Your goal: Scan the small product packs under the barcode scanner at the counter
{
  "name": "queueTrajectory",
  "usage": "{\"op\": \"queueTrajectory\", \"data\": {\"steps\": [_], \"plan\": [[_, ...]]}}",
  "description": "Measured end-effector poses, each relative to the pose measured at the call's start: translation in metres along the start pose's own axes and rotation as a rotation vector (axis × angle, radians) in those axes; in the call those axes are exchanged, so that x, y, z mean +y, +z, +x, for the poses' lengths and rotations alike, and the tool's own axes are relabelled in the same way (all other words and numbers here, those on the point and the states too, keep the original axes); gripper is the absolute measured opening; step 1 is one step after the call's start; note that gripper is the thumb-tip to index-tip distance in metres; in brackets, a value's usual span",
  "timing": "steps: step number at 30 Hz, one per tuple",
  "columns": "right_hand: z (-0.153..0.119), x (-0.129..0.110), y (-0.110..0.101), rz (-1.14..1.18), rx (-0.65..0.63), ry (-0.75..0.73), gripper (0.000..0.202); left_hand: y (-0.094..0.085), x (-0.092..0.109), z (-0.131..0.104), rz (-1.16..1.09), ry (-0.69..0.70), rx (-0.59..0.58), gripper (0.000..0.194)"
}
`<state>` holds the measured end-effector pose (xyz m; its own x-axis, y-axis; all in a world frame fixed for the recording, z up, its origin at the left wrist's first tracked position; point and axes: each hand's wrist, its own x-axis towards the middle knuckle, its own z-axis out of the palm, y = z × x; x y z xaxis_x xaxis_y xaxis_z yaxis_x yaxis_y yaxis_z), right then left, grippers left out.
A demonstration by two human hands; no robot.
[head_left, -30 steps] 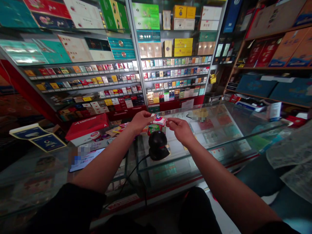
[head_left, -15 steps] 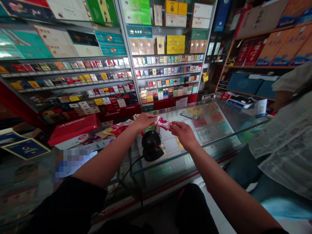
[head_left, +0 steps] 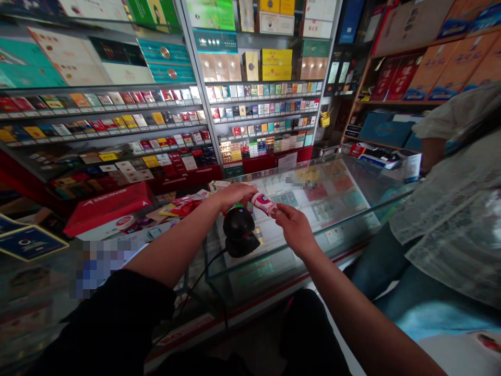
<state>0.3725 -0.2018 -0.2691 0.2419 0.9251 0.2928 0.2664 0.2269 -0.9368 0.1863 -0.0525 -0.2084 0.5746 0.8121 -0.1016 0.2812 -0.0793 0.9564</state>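
Observation:
A small pink-and-white packet (head_left: 263, 203) with a dark pink label hangs tilted between my two hands, above the glass counter. My right hand (head_left: 293, 224) pinches its right end with thumb and fingers. At its upper left end, my left hand (head_left: 237, 196) is closed with the fingertips on the packet; part of that grip is hidden. Just below my left hand stands a black desktop scanner (head_left: 238, 223) with a rounded head and a cable.
The glass display counter (head_left: 354, 219) runs to the right, with packs inside. A red box (head_left: 107, 203) and loose packets lie at left. Shelves of cigarette packs (head_left: 270, 109) fill the back. Another person in a pale lace top (head_left: 450, 224) stands close on the right.
My right hand has closed on the packet's right end, where its fingers were only close before. The packet has shifted slightly right and down. The view has turned a little.

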Motion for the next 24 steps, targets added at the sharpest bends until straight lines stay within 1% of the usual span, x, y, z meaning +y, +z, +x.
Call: {"op": "queueTrajectory", "data": {"steps": [2,7,11,13,17,20,22,24], "plan": [[-0.004,-0.002,0.000,-0.041,0.001,0.003,0.041,0.000,-0.002,0.002,-0.048,-0.026,-0.059,0.047],[-0.012,-0.004,0.003,-0.089,-0.007,-0.042,0.041,-0.004,-0.005,0.002,-0.075,-0.041,-0.051,0.047],[-0.015,0.001,0.010,-0.070,-0.013,-0.038,0.042,-0.006,-0.005,0.001,-0.033,-0.052,-0.143,0.051],[-0.016,0.004,0.012,-0.057,-0.007,-0.029,0.041,-0.006,-0.006,0.002,-0.036,-0.054,-0.164,0.055],[-0.016,0.007,0.010,-0.043,-0.006,-0.031,0.040,-0.006,-0.006,0.004,-0.037,-0.044,-0.125,0.057],[-0.015,0.006,0.004,-0.093,0.024,-0.044,0.040,-0.004,-0.003,0.004,-0.057,-0.016,-0.090,0.055],[-0.014,0.006,0.001,-0.126,0.067,-0.048,0.039,0.000,0.002,0.002,-0.032,0.031,-0.071,0.055],[-0.013,0.009,-0.001,-0.086,0.112,-0.021,0.042,0.006,0.011,0.000,0.049,0.104,-0.064,0.052]]}}
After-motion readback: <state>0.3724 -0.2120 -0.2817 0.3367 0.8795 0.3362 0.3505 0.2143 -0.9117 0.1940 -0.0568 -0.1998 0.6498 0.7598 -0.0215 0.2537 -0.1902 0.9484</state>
